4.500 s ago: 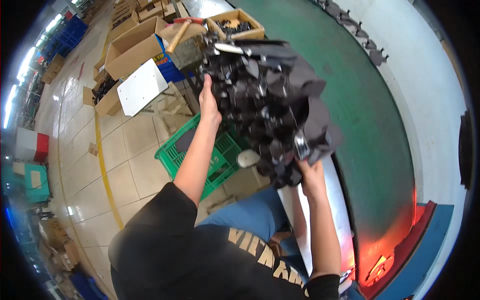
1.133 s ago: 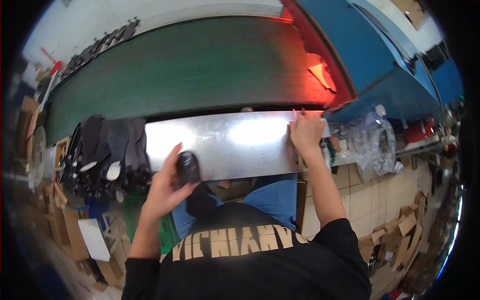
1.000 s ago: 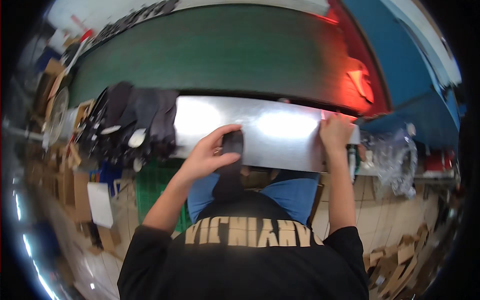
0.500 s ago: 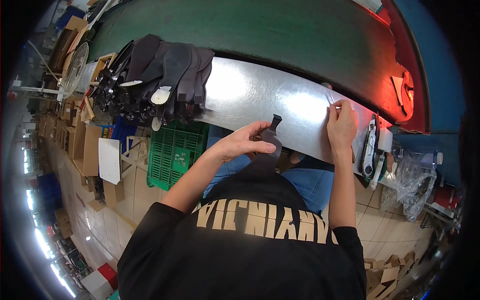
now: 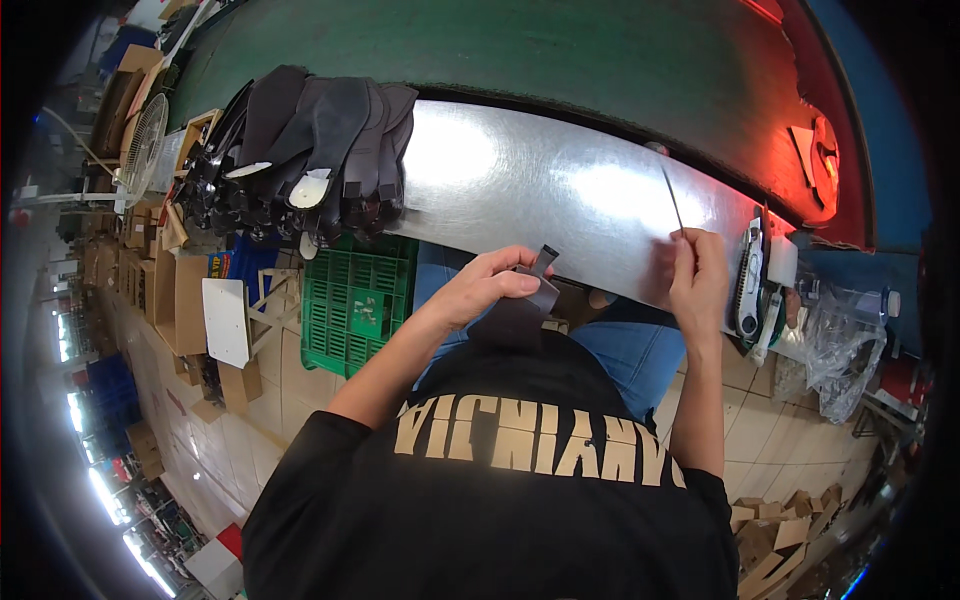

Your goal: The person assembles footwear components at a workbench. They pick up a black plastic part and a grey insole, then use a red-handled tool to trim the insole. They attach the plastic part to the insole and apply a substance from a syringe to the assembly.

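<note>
Moved: left hand has drawn nearer the body with the dark piece
Left grip: fingers closed on it
Right hand: pinching a thin rod — on the metal table
Far left: black stack
Below: green crate — white square board left of it

Workbench surroundings — crates, cartons, conveyor

A green plastic crate sits at centre left on the tiled floor, cardboard boxes further left, a white fan at upper left — and a green conveyor belt spans the top.
</note>
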### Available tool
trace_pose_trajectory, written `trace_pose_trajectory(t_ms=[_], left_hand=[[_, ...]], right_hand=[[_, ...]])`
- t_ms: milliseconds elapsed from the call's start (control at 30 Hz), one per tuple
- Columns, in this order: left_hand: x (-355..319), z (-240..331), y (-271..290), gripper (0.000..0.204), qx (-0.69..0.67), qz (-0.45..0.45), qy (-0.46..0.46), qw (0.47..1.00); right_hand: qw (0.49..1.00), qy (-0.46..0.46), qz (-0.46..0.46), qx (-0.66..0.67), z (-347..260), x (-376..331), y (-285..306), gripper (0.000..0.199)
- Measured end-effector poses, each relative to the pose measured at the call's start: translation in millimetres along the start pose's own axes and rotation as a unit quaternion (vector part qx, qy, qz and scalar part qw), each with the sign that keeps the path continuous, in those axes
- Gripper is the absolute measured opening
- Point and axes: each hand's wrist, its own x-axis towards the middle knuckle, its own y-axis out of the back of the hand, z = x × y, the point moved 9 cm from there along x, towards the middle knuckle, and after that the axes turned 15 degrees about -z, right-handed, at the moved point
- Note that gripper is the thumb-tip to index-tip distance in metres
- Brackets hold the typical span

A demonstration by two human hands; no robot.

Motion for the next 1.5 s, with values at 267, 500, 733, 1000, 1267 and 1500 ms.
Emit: trace_pose_trajectory(t_ms=[267,500,733,1000,1267,1500], left_hand=[[-8.7,17.0,-29.3,0.073,-0.019,-0.036,-0.017,0.999],[-17.6,12.6,-46.6,0.076,0.017,-0.027,0.058,0.998],[-8.6,16.2,-55.1,0.066,-0.026,-0.070,0.003,0.997],[-9.2,18.7,-66.7,0.079,-0.096,-0.058,0.056,0.992],[-13.7,9.0,-65.8,0.055,-0.087,-0.086,0.032,0.992],[-27.9,8.9,-73.2,0.049,-0.077,-0.101,0.051,0.991]], right_hand=[[0.771,-0.107,-0.346,0.524,-76.2,-49.0,-82.8,0.055],[0.682,-0.168,-0.407,0.584,-95.7,-72.0,-103.2,0.067],[0.617,-0.166,-0.428,0.639,-110.1,-76.7,-99.5,0.066],[0.589,-0.135,-0.422,0.676,-106.9,-84.8,-110.0,0.065],[0.547,-0.181,-0.371,0.728,-98.9,-100.9,-122.1,0.063],[0.547,-0.215,-0.306,0.749,-102.2,-111.3,-122.5,0.056]])
